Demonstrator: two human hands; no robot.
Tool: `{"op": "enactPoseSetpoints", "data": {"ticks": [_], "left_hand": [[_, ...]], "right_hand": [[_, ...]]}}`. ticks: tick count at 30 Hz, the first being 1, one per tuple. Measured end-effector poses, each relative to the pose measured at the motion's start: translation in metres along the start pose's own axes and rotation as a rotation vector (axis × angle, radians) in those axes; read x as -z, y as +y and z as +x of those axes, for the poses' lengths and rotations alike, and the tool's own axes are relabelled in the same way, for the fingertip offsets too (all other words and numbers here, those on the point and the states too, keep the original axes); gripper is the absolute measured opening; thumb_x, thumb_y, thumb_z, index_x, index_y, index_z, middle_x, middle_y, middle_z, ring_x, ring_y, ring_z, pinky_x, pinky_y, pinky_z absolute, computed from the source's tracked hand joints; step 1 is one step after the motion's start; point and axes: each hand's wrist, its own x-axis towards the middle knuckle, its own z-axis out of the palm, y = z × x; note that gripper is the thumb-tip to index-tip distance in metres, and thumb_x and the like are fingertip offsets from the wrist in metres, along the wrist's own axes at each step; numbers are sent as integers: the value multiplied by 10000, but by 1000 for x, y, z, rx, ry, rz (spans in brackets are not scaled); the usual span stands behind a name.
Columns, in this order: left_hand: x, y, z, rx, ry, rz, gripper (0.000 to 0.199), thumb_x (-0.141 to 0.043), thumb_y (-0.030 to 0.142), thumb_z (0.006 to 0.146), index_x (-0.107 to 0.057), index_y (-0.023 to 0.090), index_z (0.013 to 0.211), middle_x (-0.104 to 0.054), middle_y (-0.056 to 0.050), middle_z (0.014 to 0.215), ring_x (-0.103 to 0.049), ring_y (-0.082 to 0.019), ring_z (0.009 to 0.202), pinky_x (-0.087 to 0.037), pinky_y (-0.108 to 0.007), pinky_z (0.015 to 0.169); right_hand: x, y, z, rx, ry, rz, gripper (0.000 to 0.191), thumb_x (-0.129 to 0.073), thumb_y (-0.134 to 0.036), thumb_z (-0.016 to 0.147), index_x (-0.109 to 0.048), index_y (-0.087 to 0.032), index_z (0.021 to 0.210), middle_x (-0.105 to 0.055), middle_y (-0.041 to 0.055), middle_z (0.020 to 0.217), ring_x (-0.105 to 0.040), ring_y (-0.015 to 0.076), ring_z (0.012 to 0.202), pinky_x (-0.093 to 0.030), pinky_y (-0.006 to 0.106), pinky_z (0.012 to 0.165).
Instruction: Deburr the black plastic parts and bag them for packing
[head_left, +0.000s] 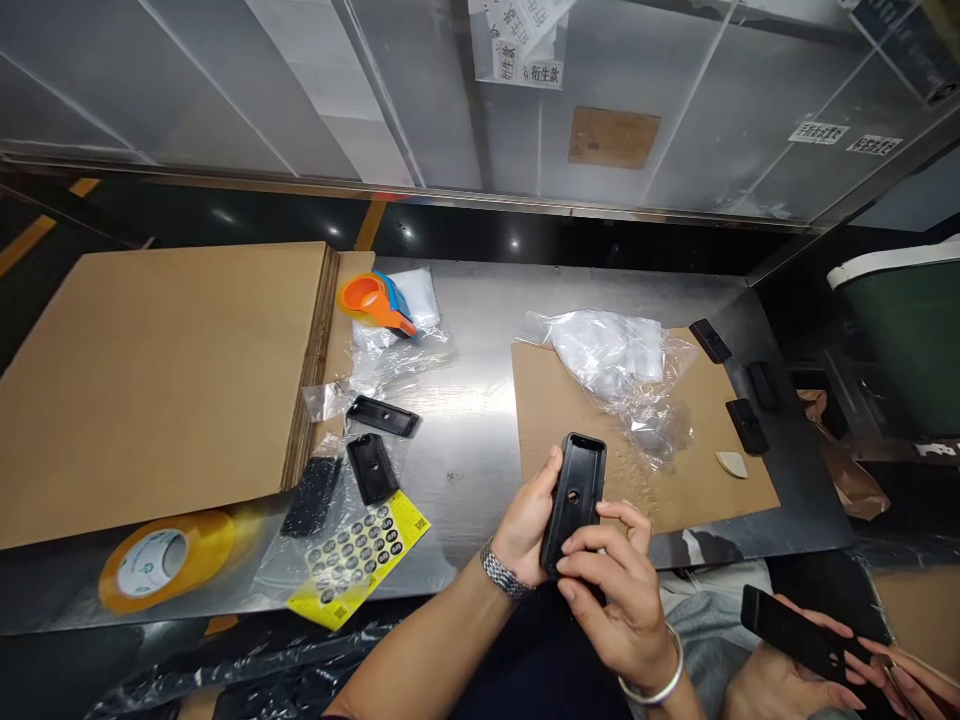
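Note:
In front of me, my left hand (527,520) holds a long black plastic case (580,480) along its left side. The case is tilted up, its hollow inner face towards me, with a small round hole near the middle. My right hand (619,585) is at the lower right part of the case, fingers bent and pinching its edge. On the left, two similar black cases, one long (383,416) and one shorter (373,470), lie beside a yellow sheet of round black stickers (360,560).
Stacked cardboard (172,360), a tape roll (154,562) and orange scoops (371,298) are on the left. Clear plastic bags (607,345) lie on a cardboard sheet (540,400) with black pieces (747,427). At lower right, a co-worker's hands hold a black part (791,630).

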Motion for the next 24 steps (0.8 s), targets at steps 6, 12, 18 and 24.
{"op": "enactPoseSetpoints", "data": {"ticks": [6,12,18,24], "left_hand": [[-7,-5,1,31,48,23,470,-402,511,825,-600,103,699,-583,-34,556,-535,-106,494,-400,-200,485],[-8,-8,2,23,26,11,411,-453,499,804,-587,125,701,-596,-48,634,-567,-136,605,-439,-228,590],[-7,-10,3,113,-86,-15,491,-419,541,800,-581,91,687,-563,-65,603,-560,-139,600,-444,-224,622],[-10,-6,1,103,-31,7,485,-366,507,837,-557,97,661,-558,-63,572,-538,-120,552,-429,-195,559]], "right_hand": [[6,1,-3,10,-31,1,212,-577,-145,724,-598,-270,894,-602,-8,719,-485,229,939,-256,501,909],[9,2,0,13,-81,37,168,-574,-160,732,-593,-277,851,-607,-22,696,-495,216,904,-250,500,925],[8,2,2,-64,-160,179,77,-522,-153,755,-517,-230,754,-575,-16,669,-501,198,885,-326,440,869],[3,6,0,17,-100,238,176,-526,-138,770,-540,-228,921,-612,5,762,-498,203,904,-328,434,847]]}}
